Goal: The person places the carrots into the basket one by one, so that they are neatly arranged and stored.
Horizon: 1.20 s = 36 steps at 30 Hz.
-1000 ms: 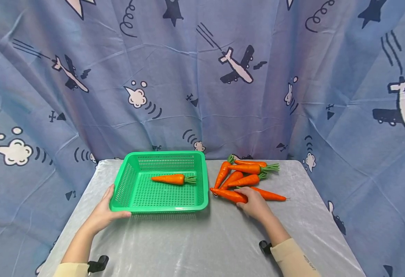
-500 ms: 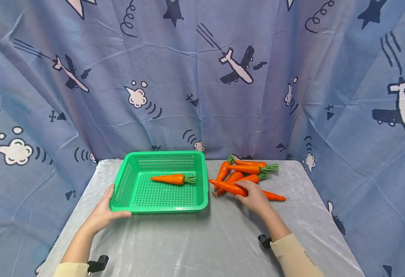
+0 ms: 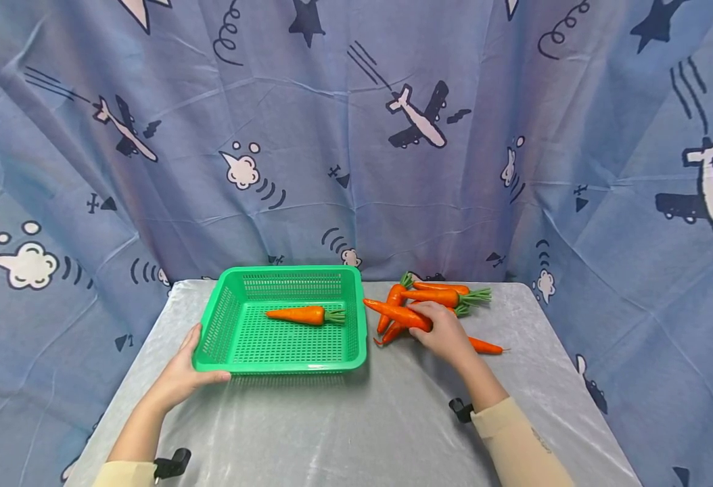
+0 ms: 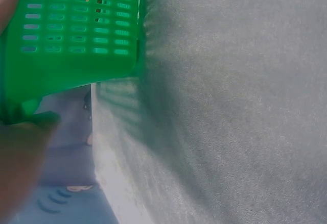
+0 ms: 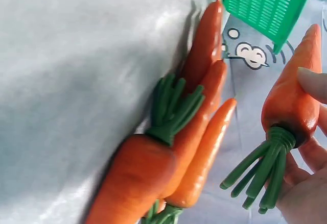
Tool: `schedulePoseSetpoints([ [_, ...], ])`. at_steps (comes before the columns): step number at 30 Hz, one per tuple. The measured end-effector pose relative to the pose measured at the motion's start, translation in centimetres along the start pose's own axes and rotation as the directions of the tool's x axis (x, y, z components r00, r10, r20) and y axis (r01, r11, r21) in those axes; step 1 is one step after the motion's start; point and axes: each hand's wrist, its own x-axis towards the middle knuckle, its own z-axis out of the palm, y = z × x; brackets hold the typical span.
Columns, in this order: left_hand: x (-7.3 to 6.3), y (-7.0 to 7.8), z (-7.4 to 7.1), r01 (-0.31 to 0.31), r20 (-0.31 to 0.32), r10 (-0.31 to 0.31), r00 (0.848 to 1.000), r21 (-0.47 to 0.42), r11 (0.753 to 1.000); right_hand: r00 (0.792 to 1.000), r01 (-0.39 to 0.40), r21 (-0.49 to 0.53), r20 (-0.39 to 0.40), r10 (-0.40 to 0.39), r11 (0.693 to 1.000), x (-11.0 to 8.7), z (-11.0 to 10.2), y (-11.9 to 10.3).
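My right hand (image 3: pixel 444 333) grips an orange carrot (image 3: pixel 393 313) above the other carrots, its tip pointing left toward the basket. In the right wrist view, thumb and fingers hold this carrot (image 5: pixel 290 104), and its green stalks hang free. My left hand (image 3: pixel 180 375) holds the near left corner of a green plastic basket (image 3: pixel 283 369), the thumb along the front rim and the fingers along the left side. A single carrot (image 3: pixel 298 314) lies inside the basket. The left wrist view shows the perforated basket wall (image 4: pixel 76 66) beside the blurred thumb.
Several carrots (image 3: pixel 432 296) lie in a loose pile right of the basket, partly hidden by my right hand. Another carrot (image 3: pixel 484 346) pokes out behind that hand. A pale grey cloth (image 3: pixel 332 426) covers the table, and a blue patterned curtain (image 3: pixel 308 169) hangs around it.
My right hand has lifted the carrot off the table and moved it up and slightly left, over the pile. The left hand and the basket stay in place.
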Motion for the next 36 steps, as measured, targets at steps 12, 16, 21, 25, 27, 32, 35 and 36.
schedulePoseSetpoints([
  [12,-0.2,0.5,0.0,0.011,0.005,-0.011,1.000,-0.011,1.000,0.999,-0.025,-0.020,0.037,0.026,0.999,1.5,-0.7,-2.3],
  [16,-0.2,0.5,0.0,0.007,0.002,-0.007,1.000,-0.010,1.000,0.999,-0.011,-0.014,0.039,0.012,1.000,2.0,-0.7,-2.8],
  [21,-0.1,0.5,-0.1,0.006,0.001,-0.006,1.000,-0.008,1.000,0.999,0.015,-0.011,0.036,-0.015,1.000,2.6,-0.5,-3.3],
  [25,-0.1,0.6,-0.1,0.003,0.002,-0.003,1.000,-0.011,1.000,0.999,0.026,-0.016,0.046,-0.025,1.000,3.3,-0.5,-3.8],
  [27,-0.1,0.6,-0.1,0.001,0.001,-0.001,1.000,-0.013,1.000,0.998,0.040,-0.006,0.047,-0.040,0.999,3.7,-0.4,-4.2],
  [32,-0.1,0.5,-0.1,0.000,0.000,0.000,1.000,-0.012,1.000,0.997,0.064,0.024,0.042,-0.065,0.998,4.4,-0.2,-4.7],
  [35,-0.1,0.5,-0.1,0.002,0.000,-0.002,1.000,-0.012,1.000,0.996,0.074,0.029,0.042,-0.075,0.997,4.8,0.1,-5.1],
  [36,-0.1,0.5,-0.1,0.003,0.001,-0.003,1.000,-0.012,1.000,0.996,0.079,0.024,0.041,-0.080,0.997,4.9,0.2,-5.2],
])
